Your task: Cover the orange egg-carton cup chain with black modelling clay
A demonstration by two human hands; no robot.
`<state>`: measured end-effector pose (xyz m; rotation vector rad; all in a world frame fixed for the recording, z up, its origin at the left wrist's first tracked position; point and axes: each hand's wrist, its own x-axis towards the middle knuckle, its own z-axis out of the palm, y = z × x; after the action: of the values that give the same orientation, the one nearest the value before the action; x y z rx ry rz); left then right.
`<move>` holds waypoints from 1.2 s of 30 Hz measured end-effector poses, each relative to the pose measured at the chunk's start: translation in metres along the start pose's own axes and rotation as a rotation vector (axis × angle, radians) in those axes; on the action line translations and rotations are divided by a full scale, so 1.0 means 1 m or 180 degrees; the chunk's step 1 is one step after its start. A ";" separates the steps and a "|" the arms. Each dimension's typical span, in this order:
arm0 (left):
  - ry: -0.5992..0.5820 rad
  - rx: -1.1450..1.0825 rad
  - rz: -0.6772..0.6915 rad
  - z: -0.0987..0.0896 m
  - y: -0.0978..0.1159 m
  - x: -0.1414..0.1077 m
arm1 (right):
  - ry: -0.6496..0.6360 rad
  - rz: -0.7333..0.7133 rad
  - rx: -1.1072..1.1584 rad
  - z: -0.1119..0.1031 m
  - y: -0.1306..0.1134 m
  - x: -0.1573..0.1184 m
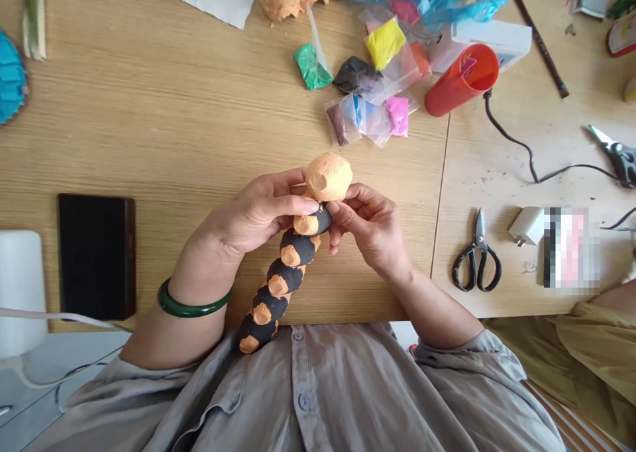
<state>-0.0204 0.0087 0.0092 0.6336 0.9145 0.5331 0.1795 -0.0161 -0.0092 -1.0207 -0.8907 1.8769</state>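
Note:
A long clay figure [291, 256] with black and orange segments and a round pale-orange ball at its top end slants down toward my shirt. My left hand [263, 210] grips it from the left, thumb pressed just under the ball, with its other fingers behind. From the right, my right hand [366, 225] pinches the topmost black band between thumb and fingers, close below the ball. Part of the fingers of both hands is hidden behind the clay. A green bangle [193, 306] circles my left wrist.
Ahead lie small bags of coloured clay [385, 44], a red cup [454, 87] and a white box [507, 38]. To the right are black-handled scissors [477, 256] and a white plug adapter [527, 225]. A dark phone [94, 256] lies left. Another person's arm [613, 299] shows at the far right.

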 end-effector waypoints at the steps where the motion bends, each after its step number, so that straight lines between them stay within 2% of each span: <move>1: 0.0042 0.0004 -0.0011 0.001 0.000 0.000 | -0.0003 0.0003 0.0001 0.001 0.000 0.000; 6: 0.0132 -0.0066 0.0008 0.004 0.001 0.000 | -0.0072 -0.0020 0.0106 0.001 0.003 0.003; 11: -0.0096 -0.0262 -0.0051 0.005 0.004 -0.001 | -0.0086 -0.0062 0.0041 -0.002 0.001 0.003; 15: -0.0173 -0.0139 0.0084 0.002 0.003 -0.002 | -0.0039 -0.0141 0.0019 0.000 -0.003 -0.001; 22: -0.0792 -0.0223 0.0158 -0.009 -0.004 0.003 | -0.0062 -0.0156 0.0105 0.005 -0.006 -0.003; 26: -0.0474 -0.0070 0.0154 -0.011 -0.004 0.001 | -0.0132 -0.0027 0.0068 0.006 -0.008 -0.005; 36: -0.0087 -0.0194 0.0265 0.004 -0.002 0.003 | -0.0129 -0.0016 0.0064 0.007 -0.005 -0.008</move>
<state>-0.0156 0.0084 0.0082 0.6243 0.8457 0.6230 0.1772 -0.0221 0.0006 -0.9705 -0.8954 1.9046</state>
